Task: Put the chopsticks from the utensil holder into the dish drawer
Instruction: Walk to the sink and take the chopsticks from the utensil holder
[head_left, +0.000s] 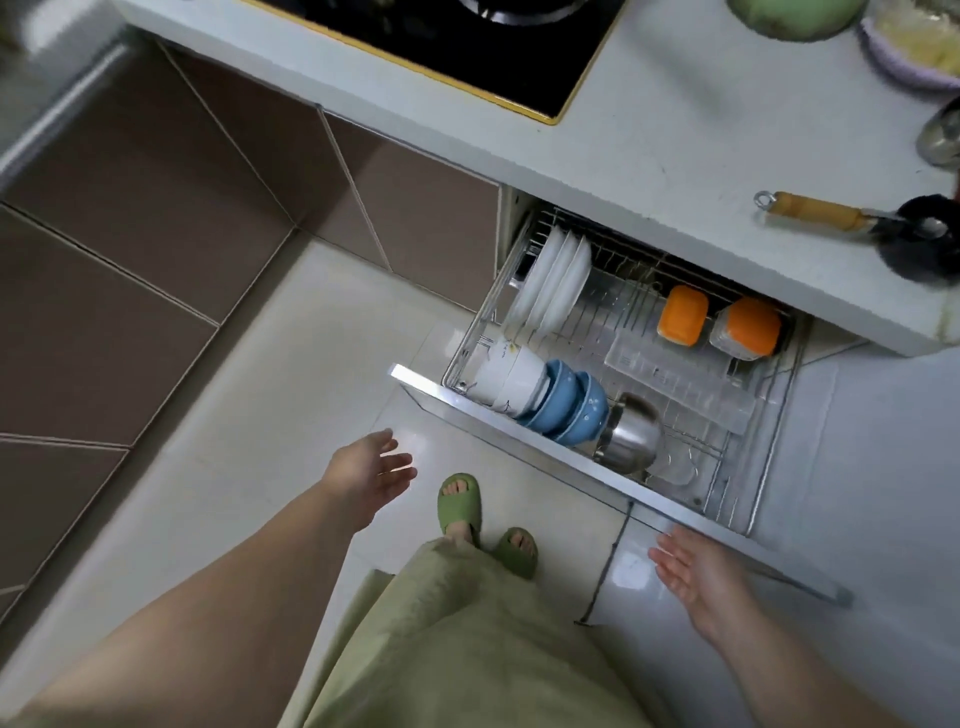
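The dish drawer (545, 441) stands pulled out from under the white counter, a wire rack behind a steel front. It holds white plates (553, 283), white and blue bowls (569, 405), a steel bowl (631, 434), a clear tray (680, 387) and two orange-lidded containers (719, 322). My left hand (371, 470) hovers open over the floor, left of the drawer front. My right hand (698, 571) is open, palm up, just below the drawer front's right end. No chopsticks or utensil holder are in view.
The white counter (675, 130) carries a black cooktop (467, 47), a wooden-handled black brush (857, 221), a green object and a bowl at the top right. Brown cabinet doors line the left. My feet in green slippers (460, 501) stand on the pale tile floor.
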